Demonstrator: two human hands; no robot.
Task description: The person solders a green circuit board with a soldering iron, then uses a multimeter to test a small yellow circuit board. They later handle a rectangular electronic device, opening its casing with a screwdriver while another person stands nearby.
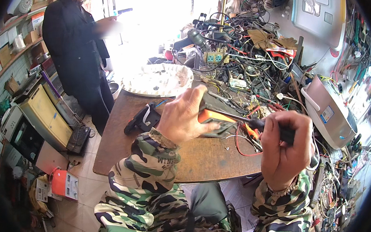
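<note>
My left hand (181, 118) is closed round a dark, boxy device with an orange part (214, 117), held above the table; its exact kind is blurred. In my right hand (286, 145) is a screwdriver (255, 122), gripped by its black handle. Its thin shaft points left toward the device; whether the tip sits in a screw I cannot tell. Beside my left wrist a black part with a white cable (144, 118) lies on the table. A red wire (239, 144) curves over the tabletop between my hands.
The brown wooden table (215, 159) bears a round white plastic piece (159, 92) and a large heap of cables (241, 55). At the right stands a silver appliance with a white handle (331, 115). A person in a dark coat (71, 46) stands beyond the table's left side.
</note>
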